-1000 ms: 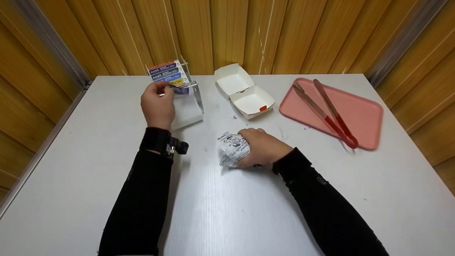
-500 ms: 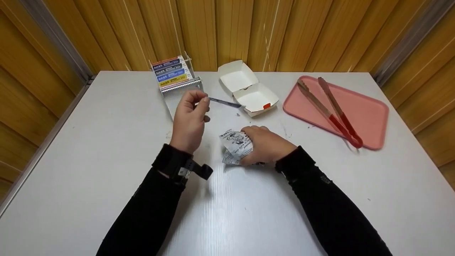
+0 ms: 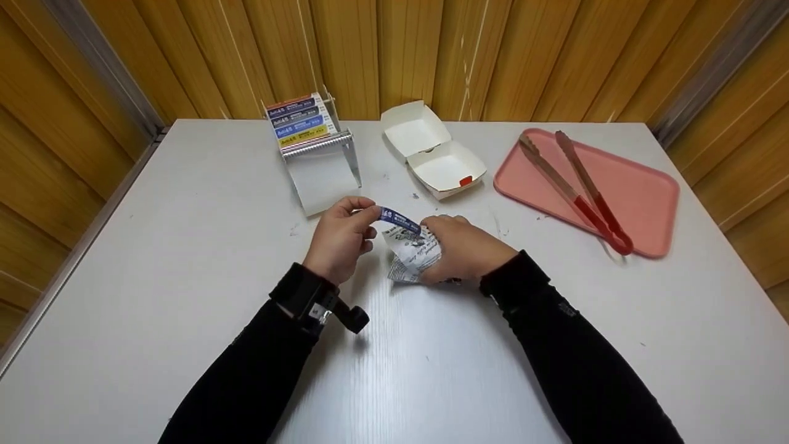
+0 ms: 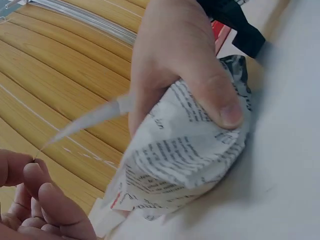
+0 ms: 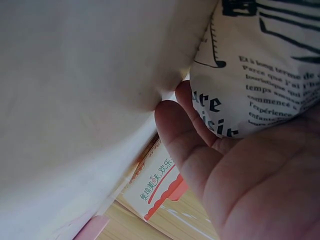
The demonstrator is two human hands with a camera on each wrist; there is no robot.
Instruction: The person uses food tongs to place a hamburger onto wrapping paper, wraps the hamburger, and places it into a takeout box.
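A paper-wrapped bundle [image 3: 412, 251] with black print sits on the table in the head view. My right hand [image 3: 465, 248] grips its right side; in the left wrist view the thumb [image 4: 231, 115] presses on the printed paper [image 4: 175, 155]. Between thumb and fingers, my left hand [image 3: 344, 237] pinches one end of a narrow blue sticker [image 3: 400, 220]. The sticker's other end lies over the top of the bundle, close to the right fingertips. Its pale underside [image 4: 90, 119] shows in the left wrist view. Black sleeves and wrist cameras cover both forearms.
A metal label dispenser [image 3: 323, 182] with several coloured label rows stands at the back left. Right of it lies an opened white carton [image 3: 447, 168]. Red-handled tongs [image 3: 595, 216] rest on a pink tray [image 3: 653, 203]. A wooden-slat wall [image 3: 407, 49] borders the table's back.
My left hand has drawn the blue sticker away from the dispenser and moved right and nearer, bringing its free end onto the bundle. My right hand keeps its grip on the bundle.
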